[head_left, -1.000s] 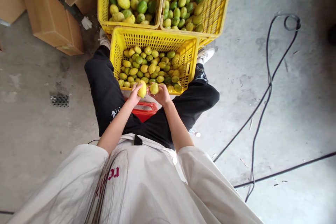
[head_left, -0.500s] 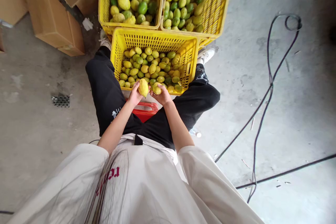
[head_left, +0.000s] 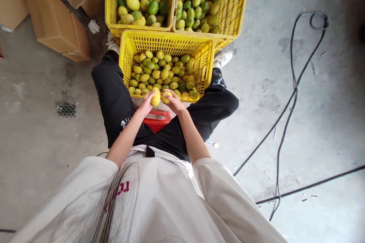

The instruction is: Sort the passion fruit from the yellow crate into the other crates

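Observation:
My left hand (head_left: 146, 103) is closed round a yellow lemon (head_left: 155, 97), its fingers on the fruit's left side. Close beside it, my right hand (head_left: 174, 103) grips a second, rounder-looking lemon (head_left: 167, 97). Both fruits are held over the near rim of a yellow slotted crate (head_left: 168, 38) between my knees. Inside that crate lies a layer of yellow and green lemons (head_left: 164, 74). Part of a red plastic thing (head_left: 156, 121) shows below my hands, mostly hidden by my legs.
Two larger yellow crates of green and yellow fruit, one at left (head_left: 111, 3) and one at right (head_left: 242, 3), stand beyond the near crate. Cardboard boxes (head_left: 51, 19) are at the upper left. A black cable (head_left: 295, 87) loops over the floor at right; a clear bottle (head_left: 212, 143) lies by my leg.
My right hand has shifted slightly left and turned its lemon, bringing it closer to the left one. The left hand still holds its lemon in nearly the same place.

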### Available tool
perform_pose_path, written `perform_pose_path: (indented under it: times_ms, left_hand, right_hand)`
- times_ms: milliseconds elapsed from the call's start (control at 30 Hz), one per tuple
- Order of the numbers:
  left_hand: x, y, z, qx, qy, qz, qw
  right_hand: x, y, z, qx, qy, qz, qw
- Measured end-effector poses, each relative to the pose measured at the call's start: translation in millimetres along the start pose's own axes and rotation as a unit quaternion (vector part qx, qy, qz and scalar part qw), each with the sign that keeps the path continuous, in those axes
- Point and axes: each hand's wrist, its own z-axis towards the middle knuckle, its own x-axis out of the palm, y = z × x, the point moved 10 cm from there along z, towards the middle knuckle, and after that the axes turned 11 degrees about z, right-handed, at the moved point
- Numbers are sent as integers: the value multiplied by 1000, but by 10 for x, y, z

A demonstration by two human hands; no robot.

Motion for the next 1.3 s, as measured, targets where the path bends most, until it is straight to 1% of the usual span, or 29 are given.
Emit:
perform_pose_path:
  times_ms: [167,367,500,667,833,967,1167,1300]
  left_hand:
    - [16,3,-4,-15,3,-19,1000]
    - [57,-111,-95,-17,23,-70,997]
    - [69,-98,-108,-26,20,-79,996]
    - [64,-64,-112,-6,11,-51,999]
    - [28,-68,-113,0,-14,-27,1000]
    - [18,-74,-86,-8,-13,-8,1000]
    - [-63,-19,-36,-21,-26,15,999]
    - [-74,26,-11,-34,-30,17,999]
  right_hand:
    - [-32,-24,39,7,-2,13,1000]
    - [68,-41,59,27,57,70,996]
    - [44,-24,54,16,49,67,996]
    - [25,-9,13,3,38,35,999]
    - [105,18,1,-15,54,28,998]
    - [83,12,23,-14,31,25,999]
    - [-93,-74,82,16,-29,26,999]
    - [-131,-128,121,25,-41,38,998]
